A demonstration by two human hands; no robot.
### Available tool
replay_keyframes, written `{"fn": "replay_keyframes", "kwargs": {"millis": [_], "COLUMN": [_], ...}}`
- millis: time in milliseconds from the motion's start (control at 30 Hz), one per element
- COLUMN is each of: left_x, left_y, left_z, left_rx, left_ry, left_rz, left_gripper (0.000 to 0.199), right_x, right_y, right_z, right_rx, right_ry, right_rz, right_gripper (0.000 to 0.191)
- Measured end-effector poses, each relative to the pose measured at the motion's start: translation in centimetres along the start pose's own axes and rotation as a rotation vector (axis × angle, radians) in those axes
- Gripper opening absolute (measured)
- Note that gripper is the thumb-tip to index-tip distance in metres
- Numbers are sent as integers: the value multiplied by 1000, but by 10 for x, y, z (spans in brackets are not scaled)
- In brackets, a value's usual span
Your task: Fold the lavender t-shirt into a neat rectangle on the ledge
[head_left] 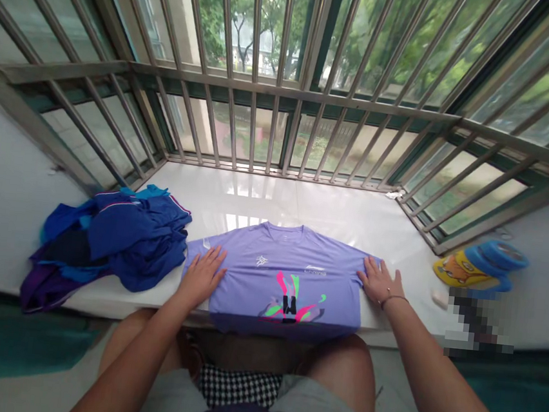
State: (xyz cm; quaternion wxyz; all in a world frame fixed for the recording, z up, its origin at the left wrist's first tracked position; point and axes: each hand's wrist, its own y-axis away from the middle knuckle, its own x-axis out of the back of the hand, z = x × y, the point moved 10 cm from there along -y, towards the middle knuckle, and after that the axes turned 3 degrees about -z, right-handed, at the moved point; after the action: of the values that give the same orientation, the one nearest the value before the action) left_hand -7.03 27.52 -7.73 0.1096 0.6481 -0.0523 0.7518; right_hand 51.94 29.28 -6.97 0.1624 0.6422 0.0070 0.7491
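left hand [202, 275]: open grip, flat on T-shirt [289, 259] | right hand [380, 282]: open grip, on edge

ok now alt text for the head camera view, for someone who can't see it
A person's left hand and right hand rest on a lilac T-shirt spread flat on a white window ledge. A heap of blue clothing lies to the left, and barred windows look out on trees.

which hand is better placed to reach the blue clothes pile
Probably the left hand: it rests on the shirt's edge beside the pile. The right hand lies at the shirt's far side, with the whole shirt between it and the pile.
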Motion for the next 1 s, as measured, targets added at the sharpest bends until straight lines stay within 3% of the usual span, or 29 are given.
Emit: {"fn": "replay_keyframes", "kwargs": {"millis": [67,167,267,333,433,667,833,900,1000], "left_x": [4,10,11,11,12,21,34,51,72], "left_y": [-6,-17,-25,-30,-41,-89,-111,-108,-83], "left_z": [-6,-7,-6,-6,-8,-18,-13,-27,-72], "left_rx": [-22,-27,-30,-33,-44,-56,-71,84,551], "left_ry": [20,33,25,17,15,22,17,-8,-23], "left_rz": [-7,-4,-5,-17,-30,-54,-2,110,246], "left_gripper": [57,57,58,58,59,60,59,58,60], "right_x": [19,36,27,19,17,35,44,45,45], "right_y": [13,42,63,65,51,-3,-30,-39,-47], "right_z": [-27,-97,-170,-198,-207,-204,-209,-210,-211], "right_rx": [-22,77,239,276,264,286,319,324,338], "right_ry": [-7,-78,-139,-163,-179,-192,-195,-198,-202], "right_rz": [102,212,155,93,43,24,35,43,53], "right_gripper": [72,73,73,73,72,73,74,74,75]}}
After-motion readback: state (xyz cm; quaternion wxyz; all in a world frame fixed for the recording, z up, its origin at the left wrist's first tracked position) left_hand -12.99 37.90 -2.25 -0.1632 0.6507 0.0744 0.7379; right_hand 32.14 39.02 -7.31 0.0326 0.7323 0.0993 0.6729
